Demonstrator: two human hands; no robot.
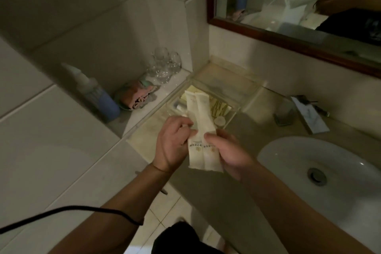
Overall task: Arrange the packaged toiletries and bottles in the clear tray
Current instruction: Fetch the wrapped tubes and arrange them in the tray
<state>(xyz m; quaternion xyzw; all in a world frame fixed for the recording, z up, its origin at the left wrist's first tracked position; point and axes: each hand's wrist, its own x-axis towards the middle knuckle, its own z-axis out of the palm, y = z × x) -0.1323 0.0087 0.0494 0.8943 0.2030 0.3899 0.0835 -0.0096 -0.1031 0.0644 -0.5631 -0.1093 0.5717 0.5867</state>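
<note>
Two long cream paper packets (201, 128) lie side by side in both my hands, held above the counter in front of the clear tray (243, 97). My left hand (172, 142) pinches their left edge near the middle. My right hand (224, 150) grips the right packet from the right, thumb on its printed face. Their far ends reach over the tray. In the tray lie a yellow packet (190, 89), a small bottle (181, 106), a striped yellow packet (219, 107) and a round white cap (220, 120).
A white basin (321, 171) sits at the right with a tap (285, 113) behind it. On the left ledge stand a blue bottle (99, 97), a dish of folded cloths (136, 97) and glasses (165, 66). A mirror (299, 2) hangs above. A black cable (68, 212) crosses my left forearm.
</note>
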